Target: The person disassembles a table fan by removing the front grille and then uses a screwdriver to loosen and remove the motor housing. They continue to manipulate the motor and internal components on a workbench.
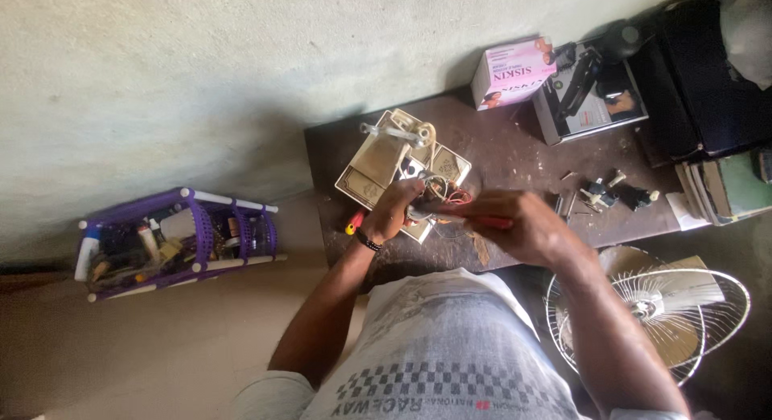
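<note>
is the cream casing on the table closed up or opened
Opened. The cream casing lies with panels spread apart, and red wires show beside the left hand.

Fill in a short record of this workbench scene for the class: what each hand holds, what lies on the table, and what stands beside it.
left hand: grips a small wired part above the cream casing
right hand: holds a red-handled tool, tip toward the wired part
table: dark wood; pink box, small loose parts
left of table: purple rack of bottles
right, below table: fan guard
</note>
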### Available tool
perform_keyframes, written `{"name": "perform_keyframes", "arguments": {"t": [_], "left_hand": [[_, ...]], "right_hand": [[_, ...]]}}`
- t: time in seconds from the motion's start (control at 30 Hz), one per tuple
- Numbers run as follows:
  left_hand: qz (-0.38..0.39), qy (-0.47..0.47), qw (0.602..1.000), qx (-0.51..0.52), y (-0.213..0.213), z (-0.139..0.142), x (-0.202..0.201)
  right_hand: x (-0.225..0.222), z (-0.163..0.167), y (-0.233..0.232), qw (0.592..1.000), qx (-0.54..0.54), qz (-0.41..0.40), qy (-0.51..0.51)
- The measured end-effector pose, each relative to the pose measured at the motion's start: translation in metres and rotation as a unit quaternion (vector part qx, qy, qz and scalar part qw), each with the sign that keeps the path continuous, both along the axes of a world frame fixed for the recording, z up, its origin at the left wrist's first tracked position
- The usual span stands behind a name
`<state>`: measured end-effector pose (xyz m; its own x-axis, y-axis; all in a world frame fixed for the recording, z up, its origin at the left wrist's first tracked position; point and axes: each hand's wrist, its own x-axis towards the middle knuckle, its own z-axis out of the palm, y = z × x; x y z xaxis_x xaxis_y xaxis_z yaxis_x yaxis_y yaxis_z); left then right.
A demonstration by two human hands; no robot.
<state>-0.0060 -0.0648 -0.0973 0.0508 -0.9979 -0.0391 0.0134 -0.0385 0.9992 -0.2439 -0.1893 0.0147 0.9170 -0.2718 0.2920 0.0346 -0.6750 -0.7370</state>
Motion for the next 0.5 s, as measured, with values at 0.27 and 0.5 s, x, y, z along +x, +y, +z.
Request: {"name": "perform_keyframes", "arguments": {"t": [0.27,0.5], "left_hand": [[0.058,0.040,0.994,0.088,-0.004,0.015,-0.009],[0.092,0.071,0.991,0.069,-0.006,0.010,-0.013]], "right_hand": [[0.006,0.004,0.041,0.981,0.016,-0.144,0.127],[0.003,0.006,0.037,0.992,0.046,-0.106,0.043]]}}
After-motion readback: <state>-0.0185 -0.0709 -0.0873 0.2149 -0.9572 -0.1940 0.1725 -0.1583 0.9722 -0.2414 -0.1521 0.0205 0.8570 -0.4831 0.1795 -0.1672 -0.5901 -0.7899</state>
